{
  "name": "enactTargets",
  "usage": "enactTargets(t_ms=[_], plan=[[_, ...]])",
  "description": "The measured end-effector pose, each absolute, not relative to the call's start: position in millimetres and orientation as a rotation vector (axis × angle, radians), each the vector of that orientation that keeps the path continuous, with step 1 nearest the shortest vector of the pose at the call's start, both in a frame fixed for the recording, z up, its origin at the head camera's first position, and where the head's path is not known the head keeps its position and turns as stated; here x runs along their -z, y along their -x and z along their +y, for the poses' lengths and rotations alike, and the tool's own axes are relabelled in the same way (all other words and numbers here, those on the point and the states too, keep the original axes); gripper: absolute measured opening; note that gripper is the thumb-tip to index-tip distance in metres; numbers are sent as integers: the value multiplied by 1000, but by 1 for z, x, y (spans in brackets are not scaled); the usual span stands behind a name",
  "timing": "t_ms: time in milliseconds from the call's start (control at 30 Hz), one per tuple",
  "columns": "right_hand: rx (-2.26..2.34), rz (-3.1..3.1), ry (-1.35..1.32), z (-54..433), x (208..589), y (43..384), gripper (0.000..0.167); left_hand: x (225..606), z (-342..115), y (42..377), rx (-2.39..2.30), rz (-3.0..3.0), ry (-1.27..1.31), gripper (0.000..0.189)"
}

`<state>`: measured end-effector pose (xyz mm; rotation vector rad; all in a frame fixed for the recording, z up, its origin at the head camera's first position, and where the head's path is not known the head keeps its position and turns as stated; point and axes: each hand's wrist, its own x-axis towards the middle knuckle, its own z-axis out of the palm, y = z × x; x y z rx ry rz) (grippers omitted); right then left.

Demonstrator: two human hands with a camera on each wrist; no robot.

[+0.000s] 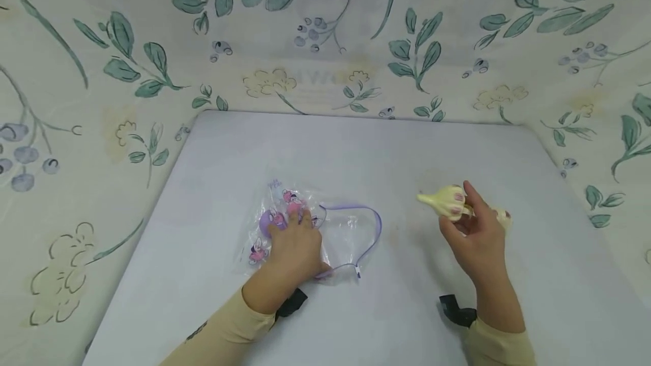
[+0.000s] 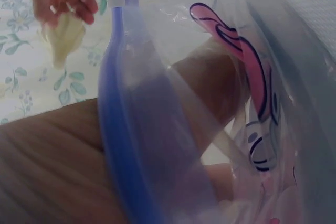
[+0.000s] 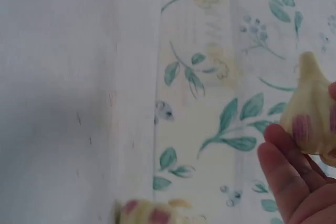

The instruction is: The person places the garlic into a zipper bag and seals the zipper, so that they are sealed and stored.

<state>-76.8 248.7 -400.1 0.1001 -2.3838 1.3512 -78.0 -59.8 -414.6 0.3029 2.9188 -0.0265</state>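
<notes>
The right hand [image 1: 475, 236] pinches a garlic [image 1: 448, 202] above the desk [image 1: 356, 151].
I see the left hand [image 1: 295, 244] on a clear bag [image 1: 346, 242] with pink pictures [image 1: 294, 203] and a purple edge [image 1: 378, 225], but I can't tell if its fingers grip it. A second garlic [image 1: 504, 219] peeks out just beside the right hand.

I can read no full word anywhere before me. On the floral-print backdrop [image 1: 351, 44], just above the table's far edge, faint pale lettering [image 1: 311, 79] shows, with what looks like a W, the rest too washed out for me to make out. On my clear cartoon-print slider bag [image 1: 339, 242], a small purple mark [image 1: 275, 184] near the top corner may be lettering, but it is too small to read.
</notes>
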Motion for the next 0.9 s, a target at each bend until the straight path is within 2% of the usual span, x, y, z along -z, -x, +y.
enactTargets(t_ms=[367, 633, 900], plan=[[-1570, -2318, -8, 243, 407, 65, 72, 426, -61, 64, -11, 2932, -355, 66], [-1586, -2259, -171, 240, 405, 84, 70, 420, -61, 74, 12, 2979, -365, 64], [-1642, -2314, -156, 233, 415, 95, 68, 417, -63, 77, 37, 2945, -329, 69]])
